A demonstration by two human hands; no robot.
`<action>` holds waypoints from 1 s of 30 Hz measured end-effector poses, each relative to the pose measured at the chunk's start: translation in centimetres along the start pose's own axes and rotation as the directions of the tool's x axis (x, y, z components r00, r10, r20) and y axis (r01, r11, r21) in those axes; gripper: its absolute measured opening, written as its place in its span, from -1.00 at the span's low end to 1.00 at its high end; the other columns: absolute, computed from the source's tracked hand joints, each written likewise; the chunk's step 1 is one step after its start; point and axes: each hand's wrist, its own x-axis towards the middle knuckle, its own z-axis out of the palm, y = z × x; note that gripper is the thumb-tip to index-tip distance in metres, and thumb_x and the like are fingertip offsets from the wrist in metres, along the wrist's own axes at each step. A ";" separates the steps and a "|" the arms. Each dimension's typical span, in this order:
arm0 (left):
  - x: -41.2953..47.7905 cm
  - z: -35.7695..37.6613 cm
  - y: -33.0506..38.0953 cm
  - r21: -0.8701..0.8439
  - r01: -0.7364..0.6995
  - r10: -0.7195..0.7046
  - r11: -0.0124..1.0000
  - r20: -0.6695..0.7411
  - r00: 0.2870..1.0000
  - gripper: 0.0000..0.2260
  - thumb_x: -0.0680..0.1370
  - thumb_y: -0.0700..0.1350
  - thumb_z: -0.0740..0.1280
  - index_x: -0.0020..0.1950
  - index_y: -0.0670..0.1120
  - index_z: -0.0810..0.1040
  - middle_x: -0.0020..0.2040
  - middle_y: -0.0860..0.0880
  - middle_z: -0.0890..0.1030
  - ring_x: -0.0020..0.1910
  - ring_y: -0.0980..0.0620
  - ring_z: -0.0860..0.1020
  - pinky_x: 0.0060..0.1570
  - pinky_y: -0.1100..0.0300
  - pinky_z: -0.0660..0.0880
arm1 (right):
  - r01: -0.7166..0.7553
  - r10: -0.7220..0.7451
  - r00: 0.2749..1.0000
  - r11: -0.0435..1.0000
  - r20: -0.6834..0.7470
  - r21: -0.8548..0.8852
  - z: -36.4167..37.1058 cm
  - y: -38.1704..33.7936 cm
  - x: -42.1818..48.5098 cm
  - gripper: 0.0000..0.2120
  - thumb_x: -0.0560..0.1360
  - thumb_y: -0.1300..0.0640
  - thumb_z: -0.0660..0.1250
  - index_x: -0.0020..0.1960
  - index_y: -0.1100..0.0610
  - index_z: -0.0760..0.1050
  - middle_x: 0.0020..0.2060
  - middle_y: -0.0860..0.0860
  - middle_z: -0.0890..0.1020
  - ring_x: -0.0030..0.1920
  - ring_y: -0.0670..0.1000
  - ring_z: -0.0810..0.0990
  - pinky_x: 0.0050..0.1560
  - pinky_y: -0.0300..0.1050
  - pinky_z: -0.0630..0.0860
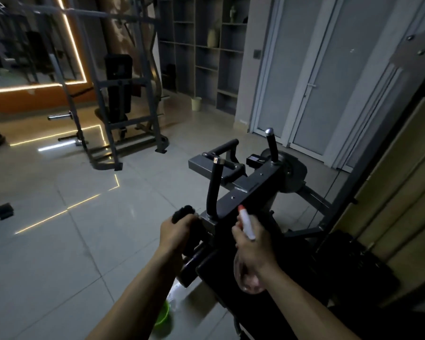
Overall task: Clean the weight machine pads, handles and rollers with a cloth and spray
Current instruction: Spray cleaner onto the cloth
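Weight machine (245, 192): dark grey frame, standing on the tiled floor (59, 241) near its right edge, beside the wall.

Left hand (176, 230): fingers curled round a dark cloth (184, 212), held against the frame's left end, just beside the base of the curved handle (212, 187).

Right hand (250, 244): wrapped round the neck of the spray bottle (246, 223). The bottle has a white head and a red nozzle aimed toward the frame. Its clear body hangs below the palm.

Dark roller (194, 262): just below the left hand.

Upright handle (272, 146): at the frame's far end.

Green bowl (163, 312): on the floor between the forearms, blurred.

Second machine (123, 94) and shelving (206, 45): toward the floor's far edge.
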 end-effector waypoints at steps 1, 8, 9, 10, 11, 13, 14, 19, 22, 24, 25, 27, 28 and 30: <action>0.3 -0.1 0.1 -0.015 0.003 -0.003 1.000 -0.006 1.000 -0.77 0.49 -0.20 0.43 0.06 -0.33 0.59 -0.21 -0.33 0.58 -0.46 -0.06 0.46 -0.60 0.24 0.30 | -0.025 0.029 0.998 0.997 0.048 -0.079 0.8 0.4 0.0 -0.83 0.53 -0.15 0.34 -0.01 -0.06 0.51 -0.21 -0.04 0.63 -0.22 0.02 0.65 -0.14 0.17 0.64; 1.7 -1.2 0.7 -0.059 0.003 -0.003 0.998 -0.007 1.000 -0.78 0.52 -0.19 0.46 0.12 -0.26 0.63 -0.21 -0.24 0.59 -0.34 -0.12 0.51 -0.56 0.25 0.34 | 0.021 -0.021 1.000 0.979 0.001 -0.202 4.2 0.7 -0.8 -0.64 0.55 -0.29 0.23 -0.22 -0.03 0.37 -0.35 -0.01 0.54 -0.34 0.00 0.57 -0.24 0.14 0.56; 1.9 -1.4 0.9 -0.054 0.003 -0.004 0.999 -0.013 1.000 -0.77 0.51 -0.19 0.46 0.12 -0.26 0.63 -0.22 -0.24 0.58 -0.36 -0.12 0.51 -0.56 0.26 0.34 | 0.021 -0.024 1.000 0.980 -0.014 -0.197 4.4 0.7 -0.8 -0.62 0.55 -0.30 0.22 -0.24 -0.03 0.35 -0.37 -0.01 0.52 -0.36 0.00 0.56 -0.25 0.15 0.56; 2.2 -1.6 1.2 -0.052 0.000 -0.001 0.999 -0.020 1.000 -0.77 0.51 -0.19 0.46 0.13 -0.26 0.63 -0.22 -0.25 0.58 -0.38 -0.12 0.50 -0.57 0.26 0.34 | 0.028 -0.034 0.999 0.982 -0.030 -0.187 4.6 0.7 -0.7 -0.60 0.55 -0.32 0.21 -0.25 -0.03 0.34 -0.38 -0.02 0.52 -0.36 0.00 0.56 -0.25 0.16 0.56; 2.5 -1.7 1.5 -0.051 -0.001 0.000 0.999 -0.021 1.000 -0.76 0.51 -0.20 0.46 0.13 -0.26 0.63 -0.22 -0.25 0.57 -0.39 -0.11 0.50 -0.58 0.26 0.34 | 0.026 -0.034 0.998 0.985 -0.044 -0.169 4.6 0.4 -0.5 -0.59 0.54 -0.33 0.20 -0.25 -0.03 0.35 -0.38 -0.02 0.52 -0.36 0.00 0.57 -0.25 0.17 0.56; 3.1 -1.6 2.0 -0.051 -0.002 0.001 0.999 -0.009 1.000 -0.76 0.50 -0.20 0.46 0.15 -0.24 0.62 -0.22 -0.23 0.56 -0.39 -0.11 0.48 -0.58 0.23 0.33 | 0.039 -0.047 0.996 0.994 -0.076 -0.103 4.4 0.0 0.1 -0.59 0.54 -0.35 0.19 -0.17 -0.02 0.44 -0.32 -0.01 0.58 -0.33 -0.01 0.63 -0.25 0.14 0.61; 3.3 -1.4 2.2 -0.048 -0.002 0.002 0.999 0.001 1.000 -0.75 0.50 -0.19 0.46 0.15 -0.23 0.62 -0.22 -0.22 0.56 -0.38 -0.10 0.48 -0.57 0.22 0.33 | 0.053 -0.059 0.994 0.996 -0.087 -0.074 4.3 -0.4 0.5 -0.60 0.54 -0.35 0.20 -0.11 -0.02 0.47 -0.29 -0.02 0.60 -0.31 -0.01 0.65 -0.24 0.13 0.63; 3.6 0.2 2.9 -0.016 0.028 -0.027 0.999 0.067 0.997 -0.75 0.50 -0.14 0.48 0.11 -0.25 0.64 -0.25 -0.19 0.60 -0.39 -0.10 0.54 -0.52 0.20 0.37 | 0.104 -0.109 0.989 0.993 -0.098 -0.054 3.0 -3.7 2.9 -0.46 0.49 -0.37 0.16 0.09 0.07 0.56 -0.16 0.01 0.67 -0.26 0.03 0.68 -0.16 0.12 0.65; 4.0 1.2 4.2 0.003 0.009 -0.009 1.000 0.108 0.994 -0.86 0.52 -0.17 0.47 0.02 -0.22 0.66 -0.30 -0.16 0.59 -0.44 -0.06 0.55 -0.55 0.20 0.36 | 0.110 -0.112 0.988 0.994 -0.109 -0.027 1.8 -5.1 4.5 -0.37 0.50 -0.34 0.18 0.22 0.18 0.53 -0.09 0.04 0.70 -0.26 0.04 0.70 -0.11 0.10 0.64; 5.0 2.0 5.1 0.001 -0.013 0.013 1.000 0.109 0.994 -0.84 0.52 -0.19 0.46 0.04 -0.25 0.66 -0.28 -0.17 0.57 -0.40 -0.08 0.53 -0.54 0.20 0.35 | 0.108 -0.107 0.989 0.994 -0.100 0.008 0.6 -5.6 5.7 -0.50 0.57 -0.26 0.25 0.24 0.12 0.57 -0.04 -0.03 0.69 -0.17 0.02 0.71 -0.04 0.05 0.65; 5.5 2.4 5.3 -0.008 -0.019 0.020 1.000 0.105 0.994 -0.80 0.52 -0.19 0.45 0.07 -0.28 0.64 -0.27 -0.19 0.58 -0.37 -0.10 0.53 -0.49 0.19 0.37 | 0.113 -0.110 0.990 0.993 -0.087 0.037 0.1 -5.8 6.1 -0.57 0.59 -0.24 0.28 0.26 0.05 0.59 -0.02 -0.09 0.67 -0.12 0.02 0.71 -0.01 0.02 0.66; 6.7 3.8 5.7 -0.007 -0.023 0.024 1.000 0.106 0.994 -0.77 0.51 -0.20 0.45 0.09 -0.31 0.62 -0.23 -0.24 0.63 -0.31 -0.14 0.59 -0.33 0.09 0.45 | 0.129 -0.117 0.989 0.982 -0.091 0.140 -1.6 -6.0 7.4 -0.69 0.55 -0.22 0.32 0.19 -0.08 0.56 -0.02 -0.07 0.67 -0.15 0.04 0.71 -0.11 0.04 0.68; 7.0 4.3 5.6 0.009 -0.021 0.020 1.000 0.111 0.994 -0.79 0.51 -0.19 0.45 0.07 -0.30 0.62 -0.18 -0.28 0.66 -0.29 -0.16 0.62 -0.28 0.06 0.48 | 0.133 -0.112 0.987 0.973 -0.117 0.187 -2.3 -6.1 7.6 -0.71 0.50 -0.18 0.33 0.12 -0.04 0.51 -0.06 0.00 0.66 -0.22 0.04 0.69 -0.22 0.01 0.67; 8.1 6.4 5.3 0.037 -0.007 0.002 0.999 0.144 0.990 -0.81 0.52 -0.18 0.46 0.06 -0.26 0.64 -0.13 -0.30 0.68 -0.26 -0.17 0.64 -0.33 0.10 0.53 | 0.146 -0.104 0.978 0.960 -0.180 0.240 -4.4 -5.5 9.4 -0.72 0.44 -0.05 0.32 0.06 0.07 0.41 -0.09 0.11 0.61 -0.32 -0.01 0.65 -0.41 -0.20 0.54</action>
